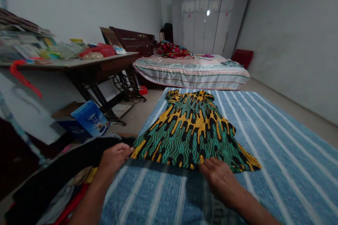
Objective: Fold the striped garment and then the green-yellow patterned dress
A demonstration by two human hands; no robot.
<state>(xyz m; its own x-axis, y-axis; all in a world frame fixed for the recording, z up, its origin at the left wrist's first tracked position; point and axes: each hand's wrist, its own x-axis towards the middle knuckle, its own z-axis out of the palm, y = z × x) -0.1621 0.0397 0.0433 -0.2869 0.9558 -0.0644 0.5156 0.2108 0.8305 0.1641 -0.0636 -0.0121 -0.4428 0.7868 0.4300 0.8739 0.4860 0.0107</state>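
Observation:
A patterned dress (190,130) in green, black and yellow lies spread on a blue-and-white striped bed cover (266,140), its neck and sleeves at the far end and its hem toward me. My left hand (117,156) pinches the hem's left corner between thumb and fingers. Farther right along the hem, my right hand (218,175) has its fingers curled over the fabric edge. The hem's right corner lies loose beyond that hand. Both forearms reach in from the bottom of the view.
A pile of clothes (63,182) lies at the left, with a blue box (89,117) behind it. An old sewing-machine table (105,63) bearing bags and containers stands along the left wall. Another bed (190,74) and a white wardrobe (203,24) are at the back.

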